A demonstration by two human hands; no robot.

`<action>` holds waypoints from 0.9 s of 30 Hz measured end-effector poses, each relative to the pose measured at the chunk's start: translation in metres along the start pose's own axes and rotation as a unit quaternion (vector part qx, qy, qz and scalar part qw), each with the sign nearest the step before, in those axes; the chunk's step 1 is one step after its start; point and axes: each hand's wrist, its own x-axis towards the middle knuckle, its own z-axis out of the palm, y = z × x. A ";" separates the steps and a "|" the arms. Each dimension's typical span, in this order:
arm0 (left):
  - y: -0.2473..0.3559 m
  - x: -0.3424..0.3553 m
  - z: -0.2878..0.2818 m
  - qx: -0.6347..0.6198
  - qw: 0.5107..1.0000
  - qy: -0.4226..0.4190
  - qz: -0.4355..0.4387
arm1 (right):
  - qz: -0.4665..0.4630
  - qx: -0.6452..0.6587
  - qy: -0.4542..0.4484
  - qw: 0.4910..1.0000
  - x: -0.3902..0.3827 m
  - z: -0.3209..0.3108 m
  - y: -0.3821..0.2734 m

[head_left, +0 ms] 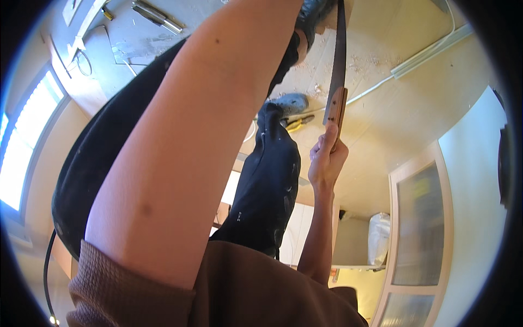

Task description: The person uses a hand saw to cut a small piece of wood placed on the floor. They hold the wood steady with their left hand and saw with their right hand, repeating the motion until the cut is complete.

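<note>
My right hand (327, 152) is closed on the wooden handle (338, 111) of a handsaw, whose long dark blade (338, 54) points up past a shoe (310, 22) at the top. My left forearm (180, 147) crosses the centre and leaves the top edge, so that hand is out of view. Below it are my legs in dark, spattered trousers (267, 185). Another grey shoe (294, 102) sits beside yellow-handled pliers (299, 122). Pale wood shavings (359, 65) lie scattered on the floor (381, 120) near the blade.
Long metal tools (155, 16) lie at upper left, near a cable loop (84, 62). A pale strip (430, 49) and white cord (370, 90) cross the upper right. A window (30, 136) is left. A glass-panelled door (419, 223) and a white sack (378, 240) are lower right.
</note>
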 end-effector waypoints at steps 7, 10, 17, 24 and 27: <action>0.009 0.010 0.015 0.009 0.998 0.020 0.056 | -0.131 -0.033 0.036 0.990 0.057 0.025 0.036; 0.022 -0.004 0.011 -0.051 0.999 -0.008 -0.004 | -0.060 -0.008 0.019 0.998 0.021 0.011 0.032; 0.017 0.009 0.021 -0.052 0.998 0.008 0.047 | -0.058 -0.038 0.031 0.997 0.063 0.019 -0.024; 0.020 -0.001 0.011 -0.080 0.997 -0.002 0.017 | -0.056 0.006 0.027 0.998 0.005 0.001 0.046; 0.016 0.003 0.009 -0.034 0.998 0.014 0.044 | -0.077 -0.017 0.005 0.997 0.065 0.026 0.025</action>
